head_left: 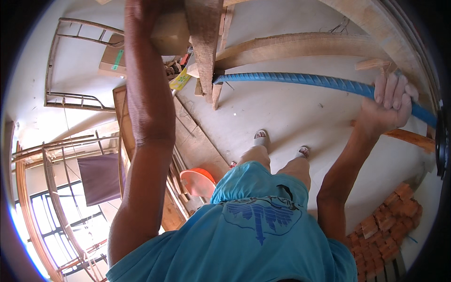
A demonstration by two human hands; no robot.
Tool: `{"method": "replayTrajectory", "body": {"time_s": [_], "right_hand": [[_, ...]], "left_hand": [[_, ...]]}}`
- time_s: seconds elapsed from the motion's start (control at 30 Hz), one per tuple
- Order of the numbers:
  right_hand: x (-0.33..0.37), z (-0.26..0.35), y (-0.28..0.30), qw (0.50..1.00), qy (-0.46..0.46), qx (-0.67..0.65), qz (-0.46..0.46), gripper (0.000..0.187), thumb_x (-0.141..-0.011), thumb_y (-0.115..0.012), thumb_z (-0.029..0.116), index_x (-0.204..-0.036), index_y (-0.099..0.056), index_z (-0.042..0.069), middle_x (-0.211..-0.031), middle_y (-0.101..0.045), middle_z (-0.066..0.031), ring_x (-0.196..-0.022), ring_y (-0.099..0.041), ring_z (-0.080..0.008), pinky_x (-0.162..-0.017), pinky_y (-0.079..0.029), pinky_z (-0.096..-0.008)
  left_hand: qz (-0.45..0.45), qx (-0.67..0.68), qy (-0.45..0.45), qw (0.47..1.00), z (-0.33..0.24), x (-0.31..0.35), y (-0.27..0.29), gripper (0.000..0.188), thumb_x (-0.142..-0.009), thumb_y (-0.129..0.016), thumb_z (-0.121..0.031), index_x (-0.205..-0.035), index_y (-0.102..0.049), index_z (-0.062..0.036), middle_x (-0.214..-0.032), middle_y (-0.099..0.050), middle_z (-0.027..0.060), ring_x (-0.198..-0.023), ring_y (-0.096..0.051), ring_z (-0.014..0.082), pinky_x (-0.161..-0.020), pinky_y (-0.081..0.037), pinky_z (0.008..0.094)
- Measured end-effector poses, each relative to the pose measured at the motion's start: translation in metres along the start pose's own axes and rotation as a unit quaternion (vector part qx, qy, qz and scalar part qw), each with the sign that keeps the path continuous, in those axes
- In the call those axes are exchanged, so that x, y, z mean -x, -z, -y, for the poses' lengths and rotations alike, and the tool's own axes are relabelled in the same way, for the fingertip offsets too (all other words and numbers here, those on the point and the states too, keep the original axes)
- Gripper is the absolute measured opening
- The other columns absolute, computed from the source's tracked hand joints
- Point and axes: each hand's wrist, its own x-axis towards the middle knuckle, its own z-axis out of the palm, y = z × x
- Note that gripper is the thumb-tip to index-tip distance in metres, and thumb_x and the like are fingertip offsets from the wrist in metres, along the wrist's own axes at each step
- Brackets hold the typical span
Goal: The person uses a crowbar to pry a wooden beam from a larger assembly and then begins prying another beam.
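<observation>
My right hand (391, 97) is closed round a long blue ribbed pry bar (300, 79). Leftward from my fist, the bar reaches an upright piece of timber (203, 51), where its far tip meets the wood. I cannot tell whether that tip is wedged in. Up the left side stretches my left arm (150, 94), and its hand lies beyond the top edge of the picture. A squared wooden block (171, 33) shows beside that forearm. Behind the bar runs a long wooden board (300, 47).
Stacked reddish bricks (387, 225) are at the lower right. An orange-rimmed hard hat or bowl (198, 182) lies left of my legs, near a wooden panel (202, 136). Metal scaffold frames (51, 66) and a cardboard box (112, 58) are on the left.
</observation>
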Motion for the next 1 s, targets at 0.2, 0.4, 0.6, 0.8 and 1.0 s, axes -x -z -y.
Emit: {"method": "replayTrajectory", "body": {"time_s": [0.2, 0.4, 0.6, 0.8, 1.0], "right_hand": [[0.059, 0.008, 0.103, 0.980, -0.017, -0.040, -0.195, 0.026, -0.090, -0.045, 0.002, -0.068, -0.040, 0.016, -0.054, -0.024, 0.0045, -0.045, -0.024, -0.0076, -0.044, -0.025, -0.0225], [0.045, 0.019, 0.028, 0.996, -0.002, 0.023, -0.087, 0.024, -0.091, -0.045, 0.001, -0.071, -0.044, 0.015, -0.057, -0.027, 0.0042, -0.049, -0.028, -0.0063, -0.045, -0.029, -0.0224], [-0.008, 0.006, -0.104, 0.989, -0.013, 0.050, 0.140, 0.014, -0.094, -0.046, 0.002, -0.087, -0.056, 0.009, -0.066, -0.037, 0.0042, -0.054, -0.036, -0.0072, -0.048, -0.035, -0.0227], [-0.039, -0.032, -0.167, 0.974, -0.048, -0.016, 0.222, 0.016, -0.093, -0.044, 0.002, -0.079, -0.049, 0.007, -0.060, -0.033, 0.0028, -0.048, -0.032, -0.0096, -0.043, -0.032, -0.0250], [-0.039, -0.010, -0.102, 0.975, 0.031, 0.058, 0.213, 0.014, -0.095, -0.041, 0.004, -0.094, -0.055, 0.007, -0.060, -0.034, 0.0032, -0.046, -0.030, -0.0094, -0.041, -0.031, -0.0251]], "left_hand": [[0.009, 0.010, 0.008, 1.000, -0.001, -0.002, 0.005, 0.029, -0.096, -0.053, -0.030, -0.104, -0.069, -0.0068, -0.100, -0.069, 0.0156, -0.092, -0.065, 0.0350, -0.079, -0.051, 0.0448], [0.001, -0.015, -0.014, 1.000, 0.001, -0.008, 0.004, 0.030, -0.096, -0.053, -0.031, -0.104, -0.070, -0.0066, -0.100, -0.069, 0.0161, -0.092, -0.065, 0.0353, -0.079, -0.051, 0.0447], [-0.010, -0.016, -0.056, 0.998, 0.008, -0.013, -0.010, 0.031, -0.096, -0.053, -0.032, -0.104, -0.070, -0.0063, -0.099, -0.069, 0.0165, -0.091, -0.065, 0.0356, -0.078, -0.051, 0.0446], [-0.012, -0.053, 0.032, 0.998, 0.010, -0.015, -0.004, 0.041, -0.097, -0.055, -0.038, -0.083, -0.066, -0.0016, -0.080, -0.065, 0.0204, -0.080, -0.062, 0.0403, -0.071, -0.047, 0.0503], [-0.008, -0.021, 0.031, 0.999, 0.002, -0.014, 0.001, 0.039, -0.096, -0.055, -0.038, -0.084, -0.066, -0.0024, -0.082, -0.065, 0.0199, -0.080, -0.062, 0.0397, -0.070, -0.047, 0.0504]]}}
